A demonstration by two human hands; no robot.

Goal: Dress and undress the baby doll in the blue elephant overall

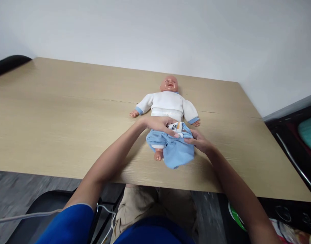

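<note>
A pale wooden desk (56, 112) stands against a plain white wall, and a baby doll (168, 101) lies face up near the desk's far edge, right of centre, its head toward the wall. The doll already wears a white top, while the light blue trousers (174, 149) sit bunched about hips and legs with one bare foot showing, so the lower half appears only partly dressed. The left hand (159, 124) grips the waistband at the doll's belly, and the right hand (199, 140) is closed on the trousers' right side.
</note>
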